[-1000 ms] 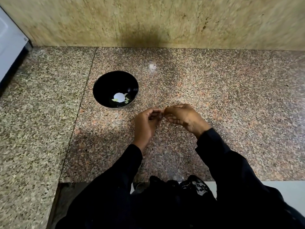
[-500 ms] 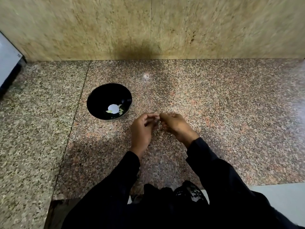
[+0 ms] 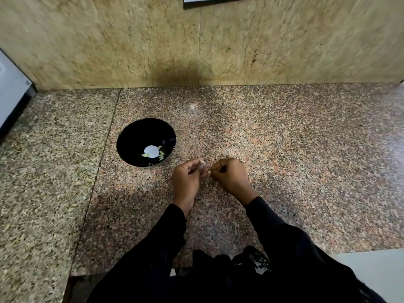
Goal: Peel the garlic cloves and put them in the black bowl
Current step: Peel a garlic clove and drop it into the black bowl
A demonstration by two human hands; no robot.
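The black bowl [image 3: 146,141] stands on the granite counter, left of my hands, with a few pale peeled garlic pieces [image 3: 152,152] in its bottom. My left hand [image 3: 188,180] and my right hand [image 3: 231,178] meet just right of the bowl, low over the counter. Between their fingertips they pinch a small garlic clove [image 3: 202,166], mostly hidden by the fingers. My right hand's fingertips pinch at a bit of pale skin on the clove's right side.
The granite counter [image 3: 295,160] runs wide to the right and left, backed by a beige stone wall [image 3: 196,44]. A white appliance [image 3: 11,92] sits at the far left edge. The counter's front edge lies near my body.
The camera has tilted, so bowl and hands sit lower in view. My hands stay together on the clove, the right hand's fingers curled tighter at its skin.
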